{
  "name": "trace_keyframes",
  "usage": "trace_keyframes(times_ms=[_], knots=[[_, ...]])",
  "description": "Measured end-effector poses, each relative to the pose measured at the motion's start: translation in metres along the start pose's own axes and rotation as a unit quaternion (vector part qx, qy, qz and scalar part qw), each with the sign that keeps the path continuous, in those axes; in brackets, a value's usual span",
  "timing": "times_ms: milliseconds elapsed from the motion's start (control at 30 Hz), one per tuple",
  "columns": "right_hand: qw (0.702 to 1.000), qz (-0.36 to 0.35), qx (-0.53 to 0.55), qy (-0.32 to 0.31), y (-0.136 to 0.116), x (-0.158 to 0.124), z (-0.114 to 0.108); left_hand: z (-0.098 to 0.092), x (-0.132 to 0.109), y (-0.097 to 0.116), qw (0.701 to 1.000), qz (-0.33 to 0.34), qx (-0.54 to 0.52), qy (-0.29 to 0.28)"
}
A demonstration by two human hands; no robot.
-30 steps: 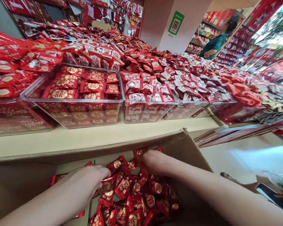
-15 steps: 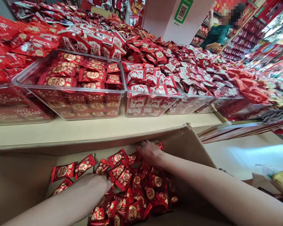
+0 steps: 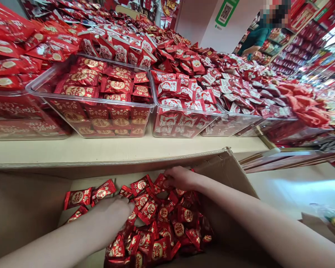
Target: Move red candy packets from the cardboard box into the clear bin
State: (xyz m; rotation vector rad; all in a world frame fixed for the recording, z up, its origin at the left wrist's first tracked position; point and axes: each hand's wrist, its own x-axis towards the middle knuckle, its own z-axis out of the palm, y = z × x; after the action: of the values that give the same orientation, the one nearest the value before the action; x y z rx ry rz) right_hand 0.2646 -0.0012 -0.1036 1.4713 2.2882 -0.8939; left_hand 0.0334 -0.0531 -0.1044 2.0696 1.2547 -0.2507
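Both my hands are down inside an open cardboard box, among small red candy packets [image 3: 163,214] printed with gold characters. My left hand [image 3: 118,210] is back-up over packets left of the main heap; its fingers curl down out of sight, so its grip does not show. Toward the far side of the box, my right hand [image 3: 181,178] has its fingers bent and closed at the end of one candy packet [image 3: 160,182]. Two more packets [image 3: 78,197] lie flat on the box floor beyond my left forearm, with another partly hidden by it.
The cardboard box [image 3: 234,175] has tall walls around my forearms. Behind it, a pale shelf [image 3: 114,150] carries clear plastic bins [image 3: 93,99] heaped with red packets. A person [image 3: 254,39] in green stands at the back right. A QR-code sign [image 3: 226,13] hangs on a pillar.
My right hand has drawn slightly back, showing more of the packet at its fingertips. My left hand stays low among the packets. The view has shifted slightly left.
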Motion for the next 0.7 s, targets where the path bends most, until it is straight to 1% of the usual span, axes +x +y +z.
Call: trace_keyframes(times_ms=[67,100,133,200,267,300,400,467,500,567,633,667,700], knots=[[0.999,-0.02,0.039,-0.007,-0.005,-0.003,-0.004,-0.003,0.003,0.004,1.0,-0.002,-0.008,0.013],[0.997,-0.033,0.07,-0.012,-0.008,-0.005,-0.006,-0.004,0.005,0.007,0.999,-0.001,-0.029,0.024],[0.992,-0.047,0.112,-0.019,-0.012,-0.007,-0.007,-0.005,0.006,0.01,0.997,-0.001,-0.065,0.036],[0.974,-0.072,0.213,-0.039,-0.018,-0.012,-0.008,-0.007,0.009,0.016,0.985,-0.001,-0.166,0.049],[0.952,-0.093,0.287,-0.052,-0.022,-0.016,-0.008,-0.01,0.011,0.023,0.968,-0.002,-0.248,0.038],[0.946,-0.102,0.302,-0.051,-0.024,-0.017,-0.008,-0.012,0.012,0.025,0.962,-0.007,-0.271,0.029],[0.936,-0.126,0.326,-0.029,-0.026,-0.019,-0.007,-0.02,0.013,0.029,0.954,-0.026,-0.3,0.005],[0.931,-0.126,0.343,-0.021,-0.027,-0.019,-0.007,-0.024,0.012,0.03,0.964,-0.035,-0.261,0.021],[0.929,-0.122,0.35,-0.025,-0.028,-0.019,-0.007,-0.025,0.011,0.031,0.974,-0.033,-0.221,0.038],[0.931,-0.113,0.343,-0.051,-0.031,-0.021,-0.005,-0.022,0.008,0.032,0.99,-0.024,-0.121,0.067],[0.952,-0.108,0.276,-0.078,-0.035,-0.022,0.002,-0.016,0.003,0.033,0.996,-0.031,-0.058,0.059],[0.966,-0.104,0.222,-0.084,-0.037,-0.021,0.009,-0.013,0.002,0.033,0.997,-0.052,-0.01,0.05],[0.979,-0.1,0.157,-0.088,-0.037,-0.02,0.018,-0.01,0.0,0.032,0.997,-0.058,0.031,0.045]])
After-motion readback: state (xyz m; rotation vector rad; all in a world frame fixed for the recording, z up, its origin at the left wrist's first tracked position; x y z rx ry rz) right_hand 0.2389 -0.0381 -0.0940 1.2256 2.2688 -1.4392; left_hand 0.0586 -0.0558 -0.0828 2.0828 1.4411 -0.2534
